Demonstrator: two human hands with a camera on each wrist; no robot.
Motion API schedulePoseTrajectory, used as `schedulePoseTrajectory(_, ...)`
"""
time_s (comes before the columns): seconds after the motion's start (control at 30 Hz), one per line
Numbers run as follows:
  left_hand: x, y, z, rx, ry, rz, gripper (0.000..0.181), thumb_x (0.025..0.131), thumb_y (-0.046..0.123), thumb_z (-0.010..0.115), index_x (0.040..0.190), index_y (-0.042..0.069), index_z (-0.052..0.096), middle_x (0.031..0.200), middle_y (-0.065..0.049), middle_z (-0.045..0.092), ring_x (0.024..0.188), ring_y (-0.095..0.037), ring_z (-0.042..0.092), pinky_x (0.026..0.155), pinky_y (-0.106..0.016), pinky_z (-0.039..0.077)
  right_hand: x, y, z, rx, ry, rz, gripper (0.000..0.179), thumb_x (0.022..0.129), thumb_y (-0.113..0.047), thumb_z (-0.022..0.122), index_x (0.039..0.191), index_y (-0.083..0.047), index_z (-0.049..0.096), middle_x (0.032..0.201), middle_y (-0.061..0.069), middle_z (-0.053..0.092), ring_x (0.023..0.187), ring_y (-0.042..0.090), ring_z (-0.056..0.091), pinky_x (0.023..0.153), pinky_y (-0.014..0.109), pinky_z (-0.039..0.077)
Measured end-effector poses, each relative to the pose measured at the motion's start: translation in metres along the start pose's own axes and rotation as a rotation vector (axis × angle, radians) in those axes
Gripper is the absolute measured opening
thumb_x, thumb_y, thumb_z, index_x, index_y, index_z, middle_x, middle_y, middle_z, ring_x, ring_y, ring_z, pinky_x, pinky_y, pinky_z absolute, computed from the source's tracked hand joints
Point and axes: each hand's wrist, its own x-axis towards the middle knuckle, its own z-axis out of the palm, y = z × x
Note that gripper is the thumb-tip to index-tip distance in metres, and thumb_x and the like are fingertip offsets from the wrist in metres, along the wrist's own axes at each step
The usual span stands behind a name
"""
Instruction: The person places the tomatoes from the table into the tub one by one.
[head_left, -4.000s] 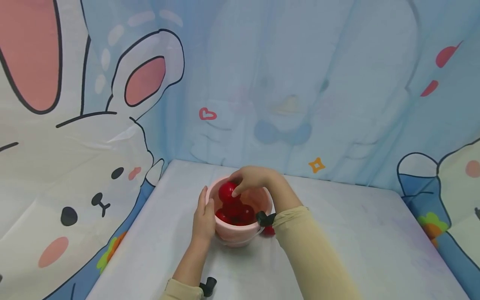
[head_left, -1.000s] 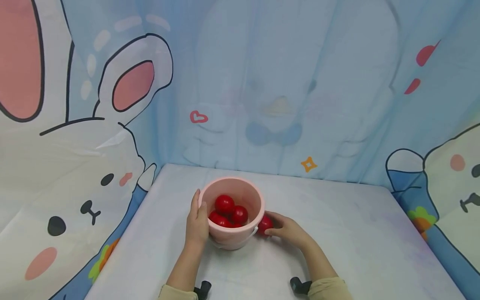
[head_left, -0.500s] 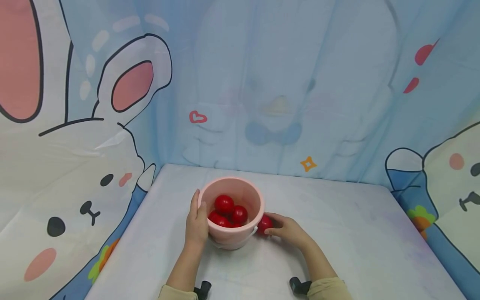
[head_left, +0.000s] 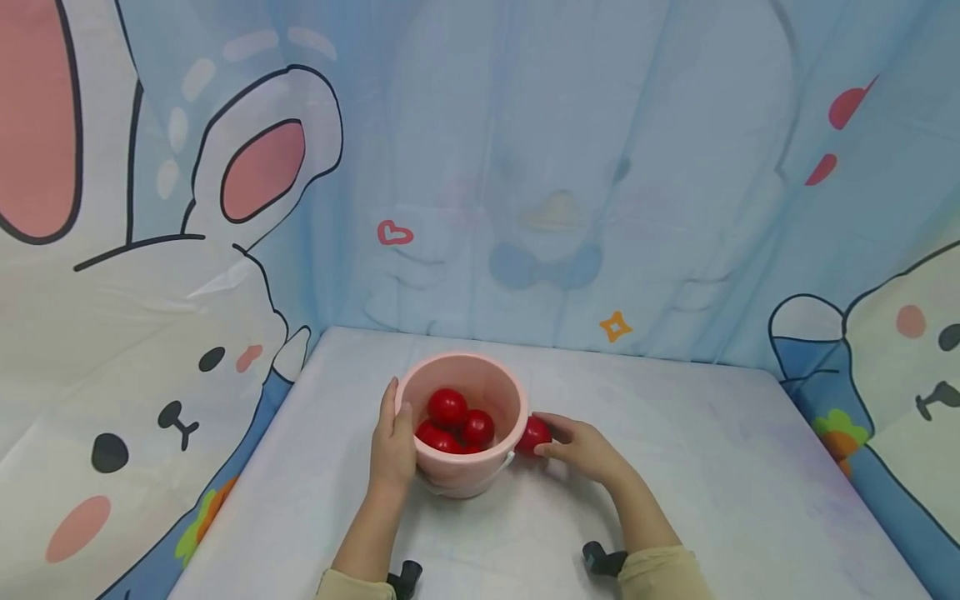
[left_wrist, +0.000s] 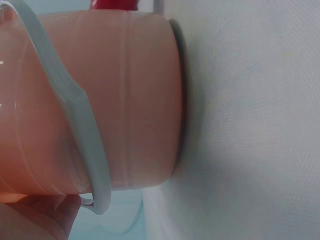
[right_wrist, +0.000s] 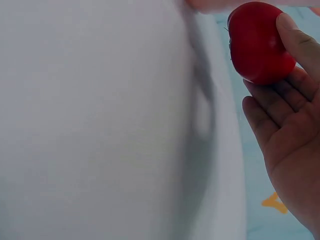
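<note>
A pink bucket (head_left: 465, 475) stands on the table, with several red tomatoes (head_left: 447, 407) inside. Against its left wall rests my left hand (head_left: 393, 454), fingers extended up toward the rim; in the left wrist view part of that hand (left_wrist: 42, 215) shows beside the bucket's white handle (left_wrist: 82, 120). Just right of the bucket, my right hand (head_left: 581, 450) pinches another glossy red tomato (head_left: 534, 436). The right wrist view has this tomato (right_wrist: 260, 45) between thumb and fingertips, near the table surface; whether it touches the table I cannot tell.
A white cloth covers the table (head_left: 720, 483). Behind it hangs a blue printed curtain (head_left: 555, 167), and a large rabbit print (head_left: 172, 358) covers the left side. Small black wrist mounts (head_left: 602, 558) sit by the sleeves.
Four seconds ago my right hand held a tomato over the bucket. It has since come down to the tomato at the right, which has just shifted slightly right and away. My left hand stays at the bucket.
</note>
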Motion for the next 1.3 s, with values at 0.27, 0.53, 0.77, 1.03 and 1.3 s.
schedulePoseTrajectory(0.27,-0.001,0.002,0.0,-0.009,-0.004,-0.008,0.052,0.104,0.042,0.038,0.152,0.05,0.02,0.161,0.016,0.026,0.152,-0.02,0.022,0.114,-0.058,0.035,0.004,-0.019,-0.04,0.006,0.019,-0.045,0.081,0.076,-0.056,0.077,0.146,-0.026,0.049,0.147,0.007,0.053,0.138,0.037,0.046,0.097,0.049,0.054)
schedulePoseTrajectory(0.53,0.0,0.002,0.0,-0.001,-0.002,0.001,0.052,0.104,0.044,0.037,0.153,0.048,0.021,0.161,0.015,0.026,0.152,-0.02,0.022,0.116,-0.057,0.033,0.006,-0.046,-0.08,-0.044,0.057,-0.137,0.079,0.083,-0.054,0.073,0.149,-0.022,0.045,0.148,0.012,0.051,0.138,0.038,0.047,0.098,0.053,0.053)
schedulePoseTrajectory(0.77,0.0,0.001,0.0,0.014,0.003,0.009,0.052,0.104,0.043,0.038,0.153,0.047,0.021,0.162,0.013,0.027,0.152,-0.022,0.023,0.115,-0.058,0.033,0.008,-0.058,-0.102,-0.05,0.052,-0.187,0.08,0.084,-0.056,0.07,0.151,-0.021,0.042,0.149,0.01,0.05,0.139,0.036,0.046,0.099,0.052,0.053)
schedulePoseTrajectory(1.03,0.0,0.002,0.0,0.014,0.006,0.002,0.052,0.103,0.044,0.038,0.152,0.048,0.021,0.161,0.015,0.027,0.152,-0.02,0.023,0.115,-0.058,0.034,0.008,-0.074,-0.111,-0.044,0.029,-0.172,0.082,0.083,-0.059,0.069,0.152,-0.024,0.04,0.151,0.01,0.048,0.14,0.037,0.043,0.098,0.053,0.053)
schedulePoseTrajectory(1.3,0.0,0.001,0.0,0.007,0.006,0.007,0.053,0.104,0.043,0.039,0.153,0.047,0.021,0.161,0.013,0.027,0.152,-0.022,0.024,0.114,-0.058,0.035,0.014,-0.105,-0.112,-0.042,-0.022,-0.238,0.08,0.082,-0.057,0.072,0.151,-0.028,0.041,0.153,0.005,0.046,0.144,0.03,0.041,0.101,0.051,0.052)
